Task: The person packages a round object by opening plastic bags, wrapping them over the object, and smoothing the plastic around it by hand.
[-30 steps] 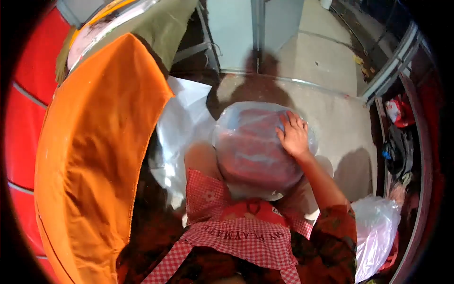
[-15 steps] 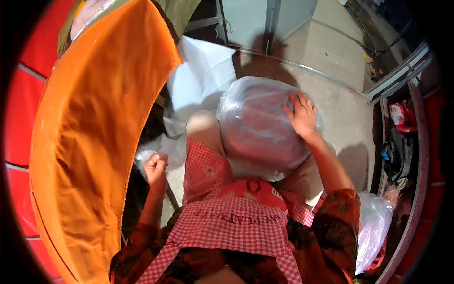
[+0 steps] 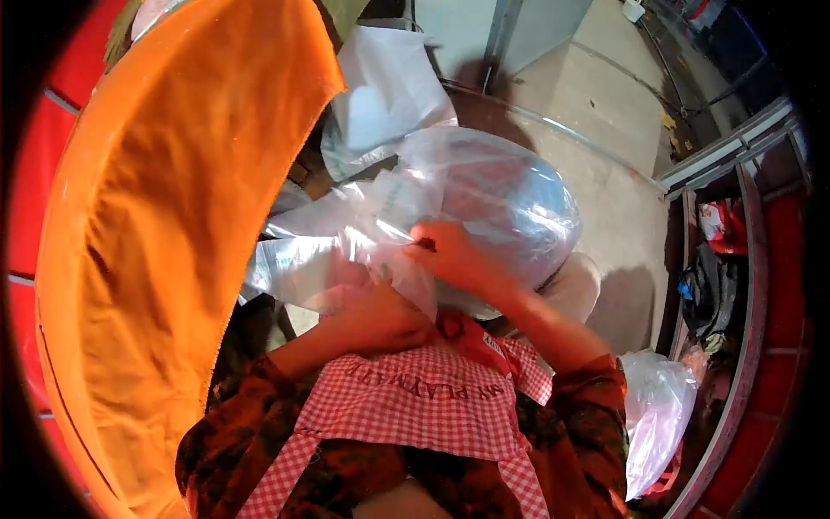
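And here is the bag (image 3: 523, 195), big, clear and bulging, sitting over the person's lap just ahead of the apron (image 3: 415, 406), its rounded body out beyond the hands and off to the right. Right hand (image 3: 458, 259) is the nearer one to that full end, its forearm slanting up past the right knee (image 3: 577, 281), thumb and finger curled in and, it seems, clamped on the gathered plastic right where body gives way to slack. Left hand (image 3: 393, 320) sits lower and closer to the chest, just beside the right, back of it to us; plastic rises at its knuckles, but the fingers are tucked out of sight and blurred, so no telling whether they grip. Now look at the lie of it: the long axis runs across the lap, slightly aslant, fat end pointing right and away, loose mouth end (image 3: 294, 264) trailing left and a little nearer the body, over towards the orange cloth (image 3: 190, 216). So the narrowed stretch lies right at the right fingers, the slack spreads left of them, and the white sheet (image 3: 385, 95) lies beyond it all.
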`<action>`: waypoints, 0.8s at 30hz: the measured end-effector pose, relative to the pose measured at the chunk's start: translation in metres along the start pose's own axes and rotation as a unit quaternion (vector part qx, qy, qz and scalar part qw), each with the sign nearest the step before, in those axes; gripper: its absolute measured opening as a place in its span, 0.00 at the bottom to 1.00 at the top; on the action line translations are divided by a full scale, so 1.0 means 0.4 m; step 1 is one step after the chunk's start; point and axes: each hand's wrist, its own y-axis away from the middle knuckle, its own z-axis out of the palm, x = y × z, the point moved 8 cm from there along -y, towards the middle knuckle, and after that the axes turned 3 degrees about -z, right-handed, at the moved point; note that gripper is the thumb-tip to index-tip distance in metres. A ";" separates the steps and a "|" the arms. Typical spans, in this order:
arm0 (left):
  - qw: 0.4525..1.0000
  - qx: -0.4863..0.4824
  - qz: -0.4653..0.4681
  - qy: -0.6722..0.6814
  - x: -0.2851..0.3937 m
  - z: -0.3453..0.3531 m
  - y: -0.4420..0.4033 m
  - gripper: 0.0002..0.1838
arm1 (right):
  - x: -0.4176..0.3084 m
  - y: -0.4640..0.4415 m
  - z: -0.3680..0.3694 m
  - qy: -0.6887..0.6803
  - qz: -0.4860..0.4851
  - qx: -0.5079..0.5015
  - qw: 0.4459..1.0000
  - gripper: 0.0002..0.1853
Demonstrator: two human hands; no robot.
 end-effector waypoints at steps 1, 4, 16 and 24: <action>1.000 -0.008 -0.003 0.003 0.005 -0.008 -0.002 0.10 | 0.018 0.007 0.000 -0.033 0.016 0.021 0.999 0.11; 0.991 0.097 -0.041 0.083 -0.027 -0.066 0.019 0.10 | 0.047 0.037 -0.024 -0.155 0.057 0.087 0.982 0.08; 0.908 0.306 -0.159 0.238 -0.170 -0.143 0.007 0.17 | 0.031 0.112 -0.044 -0.179 0.041 0.109 0.977 0.09; 0.920 0.160 -0.112 0.339 -0.117 -0.209 0.008 0.11 | -0.126 0.048 -0.181 -0.161 -0.131 0.156 0.966 0.30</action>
